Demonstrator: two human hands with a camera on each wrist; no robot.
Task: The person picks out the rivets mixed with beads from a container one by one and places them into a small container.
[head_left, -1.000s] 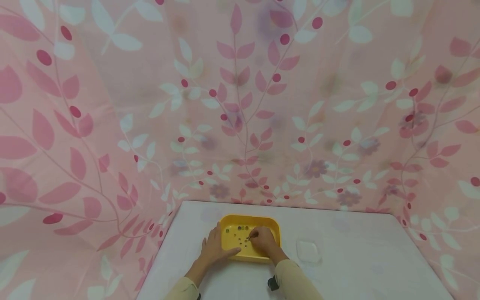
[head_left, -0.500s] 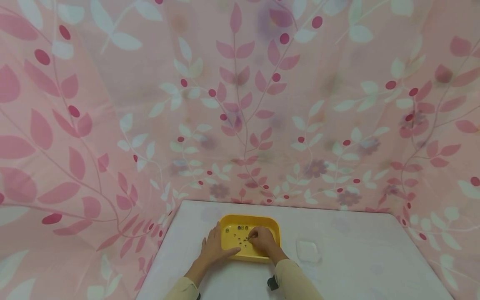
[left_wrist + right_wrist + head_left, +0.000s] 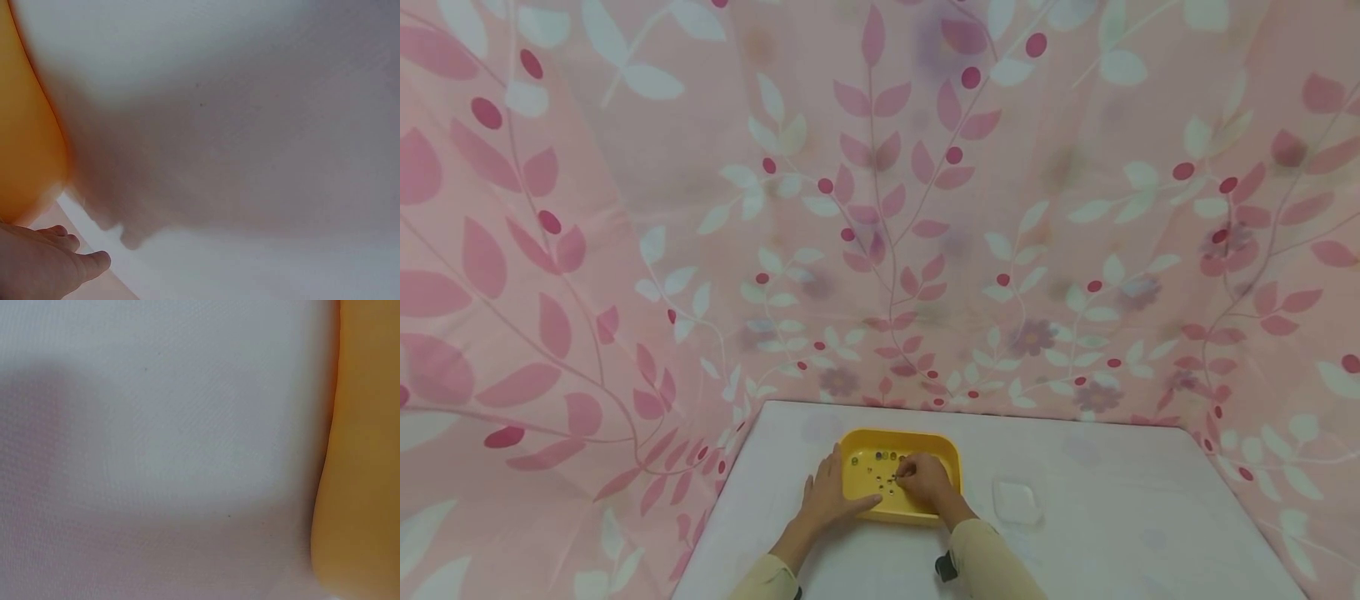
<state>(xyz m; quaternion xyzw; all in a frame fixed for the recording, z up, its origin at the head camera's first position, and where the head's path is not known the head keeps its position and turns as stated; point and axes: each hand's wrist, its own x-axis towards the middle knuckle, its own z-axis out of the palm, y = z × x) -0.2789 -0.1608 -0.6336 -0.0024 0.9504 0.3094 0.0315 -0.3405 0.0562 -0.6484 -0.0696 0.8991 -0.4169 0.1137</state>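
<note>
A yellow tray (image 3: 901, 517) stands on the white-covered table, with several small bead-like pieces (image 3: 881, 487) scattered in its middle. Nearer its back wall sits a short row of larger, greenish and dark round pieces (image 3: 885, 456), and a single one (image 3: 854, 461) lies by the left side. My left hand (image 3: 830, 493) rests along the tray's left front corner, fingers extended and thumb over the front rim. Reaching into the tray's right half, my right hand (image 3: 925, 482) has its fingers curled, thumb and fingertips pinching a tiny bead-like piece that they mostly hide.
To the right of the tray lies a clear, square plastic lid or shallow dish (image 3: 1017, 502) on the white table cover (image 3: 1120, 517). Pink leaf-patterned cloth (image 3: 880, 250) hangs behind and at both sides. The tray's outer wall (image 3: 362, 456) shows in the right wrist view.
My right fingertips shift slightly among the small pieces. One more round piece now shows at the right end of the back row, beside my right hand. My left hand stays put.
</note>
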